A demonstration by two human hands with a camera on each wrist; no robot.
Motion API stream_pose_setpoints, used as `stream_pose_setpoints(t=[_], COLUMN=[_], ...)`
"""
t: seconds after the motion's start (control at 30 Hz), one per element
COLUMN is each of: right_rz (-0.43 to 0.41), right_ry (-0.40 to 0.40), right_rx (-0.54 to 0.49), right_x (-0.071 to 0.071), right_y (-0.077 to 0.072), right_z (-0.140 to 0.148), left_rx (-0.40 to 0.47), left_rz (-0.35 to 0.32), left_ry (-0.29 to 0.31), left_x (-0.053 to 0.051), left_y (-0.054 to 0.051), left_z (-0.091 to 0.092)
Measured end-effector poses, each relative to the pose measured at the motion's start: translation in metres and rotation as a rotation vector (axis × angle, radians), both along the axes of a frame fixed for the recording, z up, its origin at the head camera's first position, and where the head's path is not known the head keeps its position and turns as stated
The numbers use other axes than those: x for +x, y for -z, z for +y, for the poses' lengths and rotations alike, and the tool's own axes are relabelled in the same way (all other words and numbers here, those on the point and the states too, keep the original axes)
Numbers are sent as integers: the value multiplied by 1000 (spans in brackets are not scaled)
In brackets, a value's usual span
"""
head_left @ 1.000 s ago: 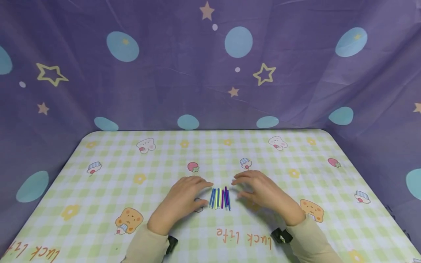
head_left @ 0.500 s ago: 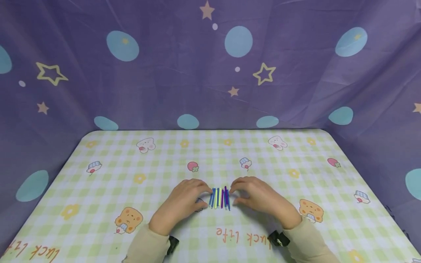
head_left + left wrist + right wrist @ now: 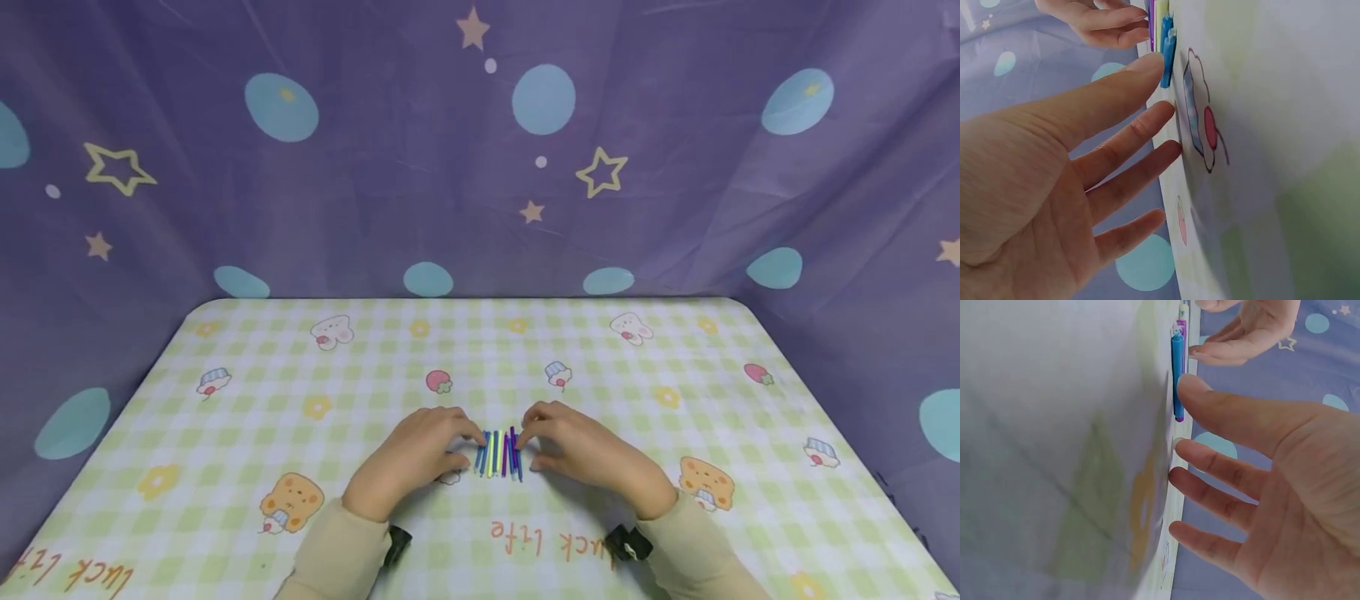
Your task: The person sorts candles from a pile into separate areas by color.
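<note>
A row of thin coloured sticks (image 3: 500, 450), blue, yellow and purple, lies side by side on the checked tablecloth in the head view. My left hand (image 3: 420, 457) is at the row's left side, its index fingertip at the outer blue stick (image 3: 1169, 59). From the other side my right hand (image 3: 581, 450) comes up to the row, index fingertip at the sticks there. Both hands have their fingers spread and relaxed, neither curled round a stick. In the right wrist view the thumb is beside a blue stick (image 3: 1177, 375); pale tips show on some sticks.
The tablecloth (image 3: 495, 517) is green and white with printed flowers, cupcakes and bears. A purple curtain (image 3: 420, 208) with stars and blue ovals hangs behind the table and along its sides. Black wrist straps (image 3: 628, 543) sit below the sleeves.
Both hands have moved inward from either side, the right one the most, and their fingertips are now at the row's sides. The sticks look slightly closer together.
</note>
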State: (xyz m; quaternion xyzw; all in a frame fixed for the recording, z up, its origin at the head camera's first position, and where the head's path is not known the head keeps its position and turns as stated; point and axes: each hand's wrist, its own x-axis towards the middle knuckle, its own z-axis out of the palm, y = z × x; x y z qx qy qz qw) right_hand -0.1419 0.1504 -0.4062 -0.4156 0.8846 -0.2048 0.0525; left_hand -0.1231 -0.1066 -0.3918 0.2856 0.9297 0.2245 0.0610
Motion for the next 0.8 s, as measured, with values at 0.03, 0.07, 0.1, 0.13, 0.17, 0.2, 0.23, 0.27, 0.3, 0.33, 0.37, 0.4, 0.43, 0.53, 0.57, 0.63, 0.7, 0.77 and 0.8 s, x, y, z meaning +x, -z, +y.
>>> stream_pose_setpoints(t=[0.03, 0.07, 0.1, 0.13, 0.17, 0.2, 0.23, 0.27, 0.3, 0.33, 0.37, 0.4, 0.43, 0.53, 0.57, 0.63, 0.7, 0.77, 0.8], right_rz=[9, 21, 30, 35, 40, 42, 43, 37, 32, 27, 24, 21, 18, 8, 7, 10, 21, 34, 39], right_ry=[-5, -10, -13, -17, -22, -29, -38, -44, -51, -61, -71, -80, -89, -109, -113, -123, -132, -138, -139], right_rx=[0, 3, 10, 16, 22, 29, 36, 46, 58, 64, 72, 79, 82, 88, 88, 84, 82, 78, 76], right_x=[-1, -2, -3, -5, -6, -8, -10, -12, -14, -17, -19, -21, -23, -28, -29, -31, -32, -32, -32], right_y=[1, 1, 2, 2, 2, 2, 3, 3, 3, 3, 2, 2, 2, 2, 2, 2, 3, 3, 3], right_z=[0, -1, -1, -1, -2, -2, -3, -3, -4, -5, -6, -7, -7, -9, -9, -9, -9, -8, -8], left_rx=[0, -3, -5, -7, -8, -14, -15, -17, -16, -17, -16, -14, -14, -15, -21, -34, -44, -56, -55], left_rz=[-19, -31, -44, -52, -59, -64, -69, -75, -80, -84, -88, -92, -93, -96, -94, -91, -88, -81, -81], left_ry=[-4, -8, -10, -14, -15, -17, -17, -18, -18, -20, -21, -25, -26, -33, -35, -38, -41, -44, -44], left_x=[-2, -4, -5, -7, -8, -10, -11, -12, -13, -14, -14, -14, -15, -15, -15, -15, -15, -16, -16], left_y=[0, 1, 1, 1, 1, 2, 3, 3, 3, 4, 4, 4, 4, 5, 4, 4, 5, 5, 5], left_z=[0, 1, 2, 2, 2, 3, 3, 3, 3, 3, 3, 3, 3, 4, 4, 5, 5, 4, 4])
